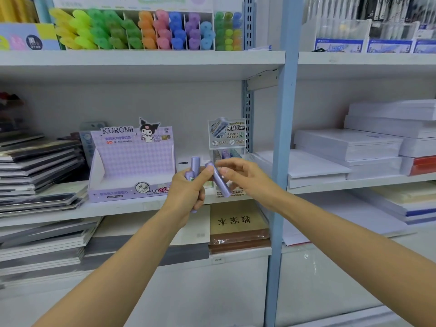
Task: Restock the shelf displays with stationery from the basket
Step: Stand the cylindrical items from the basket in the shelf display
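In front of the middle shelf (pixel 141 208), between 2 bare hands: slim lilac tubes of pencil lead, smooth glossy plastic, round in section.

In the left hand (pixel 188 188), fingers curled tight around it: an upright tube (pixel 195 164). Stands near vertical, top end up, clear of the fist. Just beside it in the same grip: a shorter lilac stub (pixel 189 175).

Between both hands: a tilted tube (pixel 220 182). Slants from upper left down to lower right, upper end touching the left fingertips, lower end pointing down toward the shelf edge. Pinched near its upper half by thumb and fingertips of the right hand (pixel 243 178), other fingers loosely bent.

Just left of the hands, on the shelf: a lilac-and-white cardboard Kuromi display box (pixel 132 166), checked back panel, low open front.

Behind the hands: a small clear plastic display (pixel 227 142), more tubes upright inside.

Above: rows of translucent highlighters (pixel 141 29).

To the right: flat white paper stacks (pixel 349 147).
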`<state>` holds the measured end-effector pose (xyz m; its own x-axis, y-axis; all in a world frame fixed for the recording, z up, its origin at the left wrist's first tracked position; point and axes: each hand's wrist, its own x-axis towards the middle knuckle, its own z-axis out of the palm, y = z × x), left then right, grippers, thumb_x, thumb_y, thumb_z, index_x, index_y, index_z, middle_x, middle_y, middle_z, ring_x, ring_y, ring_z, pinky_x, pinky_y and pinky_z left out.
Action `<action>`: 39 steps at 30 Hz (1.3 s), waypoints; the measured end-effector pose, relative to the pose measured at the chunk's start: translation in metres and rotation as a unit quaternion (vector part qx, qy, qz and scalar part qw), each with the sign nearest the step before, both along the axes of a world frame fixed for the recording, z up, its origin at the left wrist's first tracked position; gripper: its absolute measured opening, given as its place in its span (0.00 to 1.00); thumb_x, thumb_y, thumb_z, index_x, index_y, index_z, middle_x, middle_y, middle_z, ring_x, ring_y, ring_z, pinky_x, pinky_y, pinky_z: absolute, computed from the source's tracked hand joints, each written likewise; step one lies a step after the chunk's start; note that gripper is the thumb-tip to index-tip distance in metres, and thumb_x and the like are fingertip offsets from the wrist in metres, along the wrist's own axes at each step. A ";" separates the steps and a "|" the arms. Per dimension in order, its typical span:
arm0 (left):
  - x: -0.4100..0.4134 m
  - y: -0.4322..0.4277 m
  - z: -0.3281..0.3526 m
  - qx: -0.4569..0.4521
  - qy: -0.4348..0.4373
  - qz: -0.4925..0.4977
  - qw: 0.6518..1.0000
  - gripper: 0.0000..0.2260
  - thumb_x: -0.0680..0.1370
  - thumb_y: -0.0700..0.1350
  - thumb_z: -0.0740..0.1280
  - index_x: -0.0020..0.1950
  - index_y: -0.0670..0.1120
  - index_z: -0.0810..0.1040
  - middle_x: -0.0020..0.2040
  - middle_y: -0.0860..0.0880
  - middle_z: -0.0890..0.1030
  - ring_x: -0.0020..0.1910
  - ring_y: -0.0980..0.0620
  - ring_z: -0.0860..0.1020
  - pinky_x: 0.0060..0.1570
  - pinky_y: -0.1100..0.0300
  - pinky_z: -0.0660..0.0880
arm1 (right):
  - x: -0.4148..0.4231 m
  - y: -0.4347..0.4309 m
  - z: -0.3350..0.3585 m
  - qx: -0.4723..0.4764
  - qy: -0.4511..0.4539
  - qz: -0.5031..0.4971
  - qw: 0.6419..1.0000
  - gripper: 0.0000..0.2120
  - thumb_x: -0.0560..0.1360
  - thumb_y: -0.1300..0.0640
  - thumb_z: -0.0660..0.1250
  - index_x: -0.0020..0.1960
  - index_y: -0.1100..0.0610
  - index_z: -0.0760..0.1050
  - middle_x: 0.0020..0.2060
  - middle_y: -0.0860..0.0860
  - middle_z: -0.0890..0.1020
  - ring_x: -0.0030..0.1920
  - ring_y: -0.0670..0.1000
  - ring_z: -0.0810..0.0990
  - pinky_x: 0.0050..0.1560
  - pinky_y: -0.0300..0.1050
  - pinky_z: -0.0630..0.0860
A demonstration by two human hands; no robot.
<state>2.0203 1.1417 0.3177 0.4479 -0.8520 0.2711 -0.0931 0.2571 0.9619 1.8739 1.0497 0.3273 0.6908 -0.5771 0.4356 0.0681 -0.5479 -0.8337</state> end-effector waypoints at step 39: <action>0.027 -0.022 -0.017 -0.014 0.020 0.024 0.999 0.12 0.74 0.45 0.72 0.55 0.44 0.76 0.33 0.51 0.83 0.23 0.58 0.74 0.18 0.65 0.62 | 0.030 -0.100 0.004 -0.271 0.092 -0.215 0.934 0.09 0.74 0.59 0.70 0.50 0.50 0.72 0.50 0.48 0.75 0.51 0.47 0.73 0.56 0.43 0.71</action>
<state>2.0471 1.1200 0.3003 0.4992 -0.8212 0.2764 -0.0685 0.2806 0.9574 1.9042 0.9493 0.3310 0.5372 -0.5481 0.6411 -0.3721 -0.8361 -0.4030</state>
